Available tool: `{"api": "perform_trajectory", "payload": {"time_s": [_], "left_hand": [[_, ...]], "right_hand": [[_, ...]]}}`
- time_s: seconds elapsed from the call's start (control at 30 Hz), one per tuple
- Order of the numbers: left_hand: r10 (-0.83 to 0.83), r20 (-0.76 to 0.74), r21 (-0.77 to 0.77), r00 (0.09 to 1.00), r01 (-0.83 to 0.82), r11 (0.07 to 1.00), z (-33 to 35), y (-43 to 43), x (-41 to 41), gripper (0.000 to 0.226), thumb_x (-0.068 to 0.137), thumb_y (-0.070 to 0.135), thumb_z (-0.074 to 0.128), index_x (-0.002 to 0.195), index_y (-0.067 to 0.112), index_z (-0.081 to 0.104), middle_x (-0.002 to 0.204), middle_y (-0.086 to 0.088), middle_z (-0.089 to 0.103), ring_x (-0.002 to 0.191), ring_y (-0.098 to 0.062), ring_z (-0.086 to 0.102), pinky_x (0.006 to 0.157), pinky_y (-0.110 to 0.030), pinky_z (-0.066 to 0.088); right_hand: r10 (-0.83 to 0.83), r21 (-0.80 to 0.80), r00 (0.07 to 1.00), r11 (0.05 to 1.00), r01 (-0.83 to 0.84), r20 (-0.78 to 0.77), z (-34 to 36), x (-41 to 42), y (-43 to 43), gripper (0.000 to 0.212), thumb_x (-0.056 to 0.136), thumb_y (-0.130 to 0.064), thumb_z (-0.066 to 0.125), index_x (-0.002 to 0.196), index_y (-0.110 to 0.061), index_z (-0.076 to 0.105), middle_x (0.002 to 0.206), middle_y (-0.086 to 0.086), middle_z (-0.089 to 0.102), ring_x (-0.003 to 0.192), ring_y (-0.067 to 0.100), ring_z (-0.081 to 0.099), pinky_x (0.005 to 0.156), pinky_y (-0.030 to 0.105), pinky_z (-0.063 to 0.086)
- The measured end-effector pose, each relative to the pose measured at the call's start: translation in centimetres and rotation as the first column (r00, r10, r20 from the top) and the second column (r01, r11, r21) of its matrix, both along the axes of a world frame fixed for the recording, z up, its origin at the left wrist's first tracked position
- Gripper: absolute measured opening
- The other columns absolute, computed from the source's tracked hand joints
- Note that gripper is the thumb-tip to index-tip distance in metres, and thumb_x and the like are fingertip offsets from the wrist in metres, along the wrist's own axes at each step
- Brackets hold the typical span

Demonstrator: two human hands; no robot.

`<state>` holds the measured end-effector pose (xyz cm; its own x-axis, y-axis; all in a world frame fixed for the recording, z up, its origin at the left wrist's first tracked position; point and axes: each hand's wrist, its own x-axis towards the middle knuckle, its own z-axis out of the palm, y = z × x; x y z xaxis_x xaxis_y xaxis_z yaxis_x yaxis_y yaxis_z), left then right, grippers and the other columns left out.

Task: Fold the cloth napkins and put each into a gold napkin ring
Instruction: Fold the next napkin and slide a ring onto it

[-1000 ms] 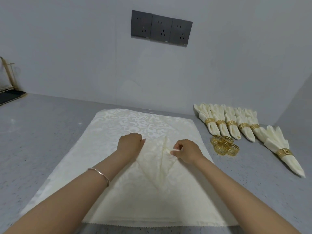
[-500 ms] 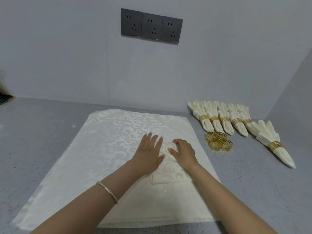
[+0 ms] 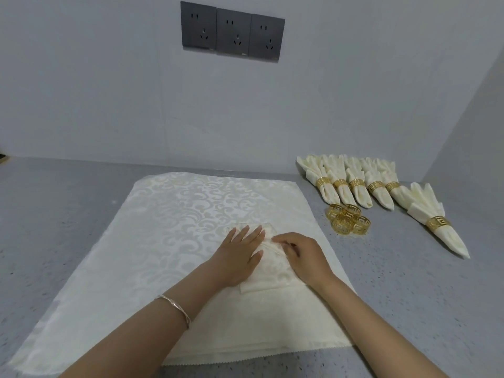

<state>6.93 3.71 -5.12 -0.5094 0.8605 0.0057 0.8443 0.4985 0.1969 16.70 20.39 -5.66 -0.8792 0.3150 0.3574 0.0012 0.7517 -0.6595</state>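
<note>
A small folded cream napkin (image 3: 268, 276) lies on top of a stack of flat cream patterned napkins (image 3: 174, 219). My left hand (image 3: 240, 255) presses flat on the folded napkin's left part, fingers straight. My right hand (image 3: 302, 255) sits on its right side, fingertips curled and pinching a fold near the top edge. A cluster of loose gold napkin rings (image 3: 347, 222) lies just right of the stack. Several finished napkins in gold rings (image 3: 351, 186) are lined up at the back right, one more (image 3: 436, 222) lying apart.
The grey speckled counter (image 3: 54, 214) meets a white wall with three dark power sockets (image 3: 231, 35). A side wall closes the right end. A dark object's edge shows at the far left.
From pinching two raised folds, both hands came down onto the napkin, now folded into a small packet. The left hand flattened; the right went from flat to pinching the top edge.
</note>
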Motion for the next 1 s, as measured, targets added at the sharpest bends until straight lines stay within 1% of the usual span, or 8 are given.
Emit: {"api": "perform_trajectory", "payload": {"time_s": [0.27, 0.4, 0.53, 0.67, 0.77, 0.87, 0.93, 1.0], "left_hand": [[-0.002, 0.004, 0.021, 1.0, 0.002, 1.0, -0.4, 0.1, -0.3, 0.054, 0.104, 0.036, 0.017, 0.154, 0.023, 0.0, 0.16, 0.008, -0.006, 0.147, -0.013, -0.01, 0.119, -0.033, -0.01], [-0.016, 0.072, 0.103, 0.997, 0.009, 0.995, -0.3, -0.6, -0.3, 0.054, 0.104, 0.039, 0.022, 0.153, 0.03, 0.002, 0.16, 0.009, -0.001, 0.147, -0.01, -0.006, 0.118, -0.03, -0.01], [-0.089, 0.107, 0.147, 0.99, 0.073, 0.986, 0.8, -2.7, 0.1, 0.062, 0.096, 0.057, 0.027, 0.151, 0.04, 0.006, 0.159, 0.014, 0.001, 0.146, -0.004, -0.001, 0.118, -0.028, -0.008], [-0.145, 0.005, 0.059, 0.989, 0.144, 0.988, 2.4, -5.4, 0.8, 0.074, 0.078, 0.077, 0.029, 0.146, 0.045, 0.026, 0.158, 0.017, 0.012, 0.144, -0.004, 0.01, 0.113, -0.02, -0.003], [-0.161, -0.026, 0.007, 0.987, 0.161, 0.987, 3.2, -6.5, 0.9, 0.085, 0.067, 0.084, 0.034, 0.143, 0.046, 0.03, 0.155, 0.02, 0.02, 0.142, -0.002, 0.014, 0.112, -0.018, 0.001], [-0.178, -0.037, -0.022, 0.983, 0.178, 0.984, 3.1, -6.9, 0.7, 0.081, 0.074, 0.078, 0.048, 0.145, 0.044, 0.028, 0.154, 0.02, 0.021, 0.143, 0.0, 0.013, 0.112, -0.015, -0.003], [-0.164, -0.031, -0.037, 0.986, 0.163, 0.986, 3.1, -6.8, 0.8, 0.077, 0.076, 0.072, 0.048, 0.144, 0.042, 0.03, 0.152, 0.019, 0.027, 0.142, -0.004, 0.02, 0.112, -0.015, 0.004], [-0.138, -0.031, -0.001, 0.99, 0.138, 0.99, 3.0, -6.5, 0.8, 0.071, 0.07, 0.067, 0.047, 0.136, 0.04, 0.039, 0.135, 0.013, 0.049, 0.125, -0.01, 0.043, 0.107, -0.018, 0.027]], "right_hand": [[0.057, 0.138, 0.997, 0.988, -0.064, 0.055, -0.5, 6.8, 1.5, 0.032, 0.096, -0.011, 0.05, 0.118, -0.029, 0.064, 0.113, -0.016, 0.063, 0.105, -0.007, 0.053, 0.087, 0.005, 0.038], [0.085, 0.234, 0.99, 0.966, -0.109, 0.109, 0.6, 7.5, 0.9, 0.033, 0.095, -0.04, 0.05, 0.127, -0.034, 0.055, 0.117, -0.023, 0.056, 0.11, -0.008, 0.049, 0.09, 0.01, 0.04], [0.155, 0.386, 0.977, 0.901, -0.2, 0.144, 1.0, 7.3, 1.0, 0.044, 0.09, -0.06, 0.047, 0.123, -0.034, 0.058, 0.112, -0.017, 0.059, 0.106, -0.001, 0.05, 0.089, 0.015, 0.039], [0.176, 0.468, 0.972, 0.854, -0.228, 0.153, 1.0, 7.0, 0.9, 0.043, 0.087, -0.06, 0.051, 0.117, -0.032, 0.061, 0.11, -0.016, 0.056, 0.106, 0.0, 0.046, 0.092, 0.01, 0.027], [0.181, 0.475, 0.974, 0.851, -0.226, 0.138, 1.1, 6.7, 0.6, 0.038, 0.086, -0.057, 0.053, 0.112, -0.03, 0.06, 0.103, -0.017, 0.053, 0.101, 0.002, 0.046, 0.087, 0.012, 0.03], [0.157, 0.49, 0.976, 0.846, -0.212, 0.152, 1.2, 6.6, 0.5, 0.039, 0.085, -0.059, 0.052, 0.109, -0.03, 0.059, 0.101, -0.013, 0.053, 0.1, 0.005, 0.046, 0.084, 0.014, 0.032], [0.138, 0.499, 0.975, 0.841, -0.209, 0.175, 1.3, 6.5, 0.5, 0.039, 0.084, -0.061, 0.05, 0.105, -0.029, 0.058, 0.098, -0.012, 0.052, 0.099, 0.006, 0.045, 0.083, 0.012, 0.032], [0.126, 0.504, 0.975, 0.839, -0.204, 0.184, 1.4, 6.4, 0.5, 0.037, 0.084, -0.061, 0.051, 0.097, -0.028, 0.057, 0.093, -0.012, 0.052, 0.093, 0.007, 0.045, 0.08, 0.011, 0.031]]}}
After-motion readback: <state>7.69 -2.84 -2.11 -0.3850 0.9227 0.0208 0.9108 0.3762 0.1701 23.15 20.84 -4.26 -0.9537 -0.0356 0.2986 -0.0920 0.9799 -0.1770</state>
